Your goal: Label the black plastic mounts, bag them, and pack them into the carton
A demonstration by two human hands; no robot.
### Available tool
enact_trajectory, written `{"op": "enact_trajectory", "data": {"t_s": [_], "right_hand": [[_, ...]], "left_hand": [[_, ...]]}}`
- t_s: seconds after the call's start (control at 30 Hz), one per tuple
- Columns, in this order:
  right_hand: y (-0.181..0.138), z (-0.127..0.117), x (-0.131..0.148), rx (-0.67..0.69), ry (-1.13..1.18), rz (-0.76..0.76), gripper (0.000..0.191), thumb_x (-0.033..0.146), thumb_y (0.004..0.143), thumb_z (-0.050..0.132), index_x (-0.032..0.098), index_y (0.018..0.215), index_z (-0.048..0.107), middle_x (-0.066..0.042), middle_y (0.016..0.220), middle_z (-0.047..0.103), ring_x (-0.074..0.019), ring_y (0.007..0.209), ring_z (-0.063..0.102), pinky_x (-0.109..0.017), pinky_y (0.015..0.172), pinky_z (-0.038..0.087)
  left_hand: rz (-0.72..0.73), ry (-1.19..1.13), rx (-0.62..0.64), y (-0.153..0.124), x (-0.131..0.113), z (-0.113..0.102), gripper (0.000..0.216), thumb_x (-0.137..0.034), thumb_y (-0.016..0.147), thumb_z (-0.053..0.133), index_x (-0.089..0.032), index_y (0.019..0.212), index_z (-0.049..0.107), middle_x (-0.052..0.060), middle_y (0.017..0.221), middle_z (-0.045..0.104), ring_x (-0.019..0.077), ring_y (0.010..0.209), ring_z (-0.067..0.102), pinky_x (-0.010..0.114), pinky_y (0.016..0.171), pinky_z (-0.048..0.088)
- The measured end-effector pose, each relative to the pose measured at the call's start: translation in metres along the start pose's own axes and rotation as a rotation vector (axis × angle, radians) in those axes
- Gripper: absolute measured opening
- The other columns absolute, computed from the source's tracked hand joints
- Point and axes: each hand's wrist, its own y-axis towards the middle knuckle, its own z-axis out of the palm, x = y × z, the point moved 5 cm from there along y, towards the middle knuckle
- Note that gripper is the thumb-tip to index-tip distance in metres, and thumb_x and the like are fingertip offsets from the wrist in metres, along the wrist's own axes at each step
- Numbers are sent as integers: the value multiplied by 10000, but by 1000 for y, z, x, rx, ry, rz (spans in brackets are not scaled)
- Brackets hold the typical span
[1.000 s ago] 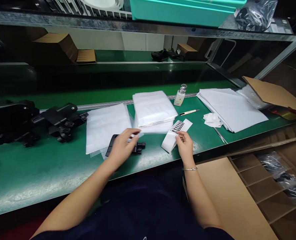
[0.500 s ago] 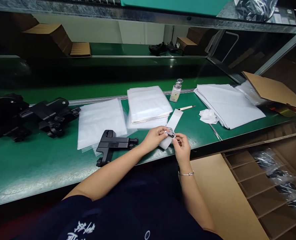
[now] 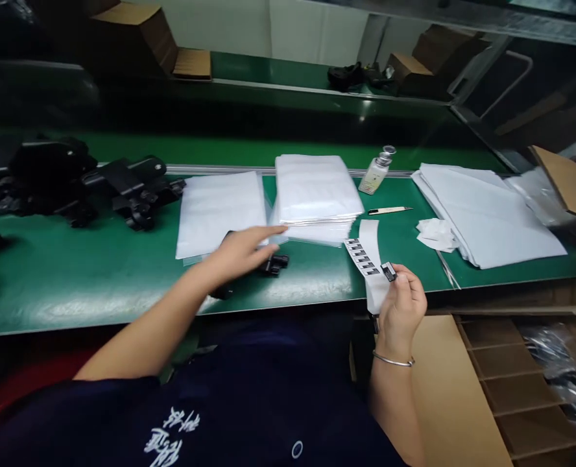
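Observation:
My left hand is over the black bracket-like part, fingers stretched out and thumb apart. It hides most of that part, and I cannot tell whether it touches it. Between the thumb and fingertips of my right hand is a small black-and-white label, held up above the bench edge. Just left of it lies a strip of similar labels on white backing paper. A stack of clear plastic bags sits beyond my hands, with more flat bags to its left.
More black parts crowd the bench's left. A small bottle, a craft knife, crumpled tissue, tweezers and white sheets lie to the right. Below right stands a divided cardboard box.
My hands have moved apart. The left has gone left over the black part; the right has moved right with the label, off the strip. The view has shifted too.

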Motion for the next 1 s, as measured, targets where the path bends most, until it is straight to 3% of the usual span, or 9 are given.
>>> {"op": "enact_trajectory", "data": {"t_s": [0.1,0.2,0.33,0.4,0.47,0.57,0.67,0.73,1.0], "right_hand": [[8,17,-32,96,56,113,228,408,777,667,188,817,622,-61,987,657,-218,978,632,-452,968,476],[23,35,-59,126,-51,170,246,406,737,682,183,830,633,-45,915,670,-204,908,638,-423,921,495],[63,44,-61,-72,-161,88,196,380,730,637,195,760,580,-39,793,614,-229,828,622,-421,846,503],[76,49,-47,-127,-169,22,159,366,754,609,219,759,550,-76,879,624,-264,928,613,-434,914,474],[74,60,-28,-88,-172,-31,132,356,785,589,230,769,552,-112,1048,636,-279,1076,579,-422,1002,430],[35,95,0,147,-174,-54,167,360,796,613,217,714,588,-106,1105,661,-273,1103,592,-424,1004,439],[-28,149,11,687,-219,46,216,359,813,625,204,665,601,-87,1109,679,-270,1126,597,-456,1022,417],[-60,173,11,912,-296,102,220,353,825,609,211,657,606,-78,1146,667,-274,1201,550,-476,1066,359],[-66,195,1,1010,-456,128,261,367,809,600,217,597,567,-69,1051,660,-270,1134,543,-464,1025,344]], "left_hand": [[-27,30,-6,-16,59,-31,511,-493,866,512,-240,1294,629,42,1449,549,318,1409,404,479,1190,280],[-49,-34,24,-30,91,-24,498,-464,899,464,-236,1319,605,44,1531,450,289,1460,325,467,1218,233],[-52,-101,-102,-42,87,0,451,-356,944,389,-201,1319,585,78,1507,461,261,1472,303,473,1224,231],[-80,-114,-167,-48,78,12,428,-320,949,384,-211,1316,576,79,1495,466,252,1465,314,482,1219,245],[-106,-135,-222,-53,72,21,409,-291,955,376,-226,1310,571,75,1476,476,246,1457,322,491,1212,262],[-116,-170,-269,-57,67,31,401,-238,956,361,-229,1301,564,80,1448,483,247,1456,311,507,1206,274],[-112,-183,-279,-56,67,36,396,-203,947,365,-217,1290,563,90,1446,474,264,1458,299,524,1201,281],[-106,-184,-284,-55,67,37,389,-194,942,376,-211,1281,565,95,1443,475,273,1450,307,530,1199,286],[-81,-196,-298,-54,66,36,381,-180,939,394,-224,1276,566,87,1435,479,279,1443,317,536,1188,309]]}}
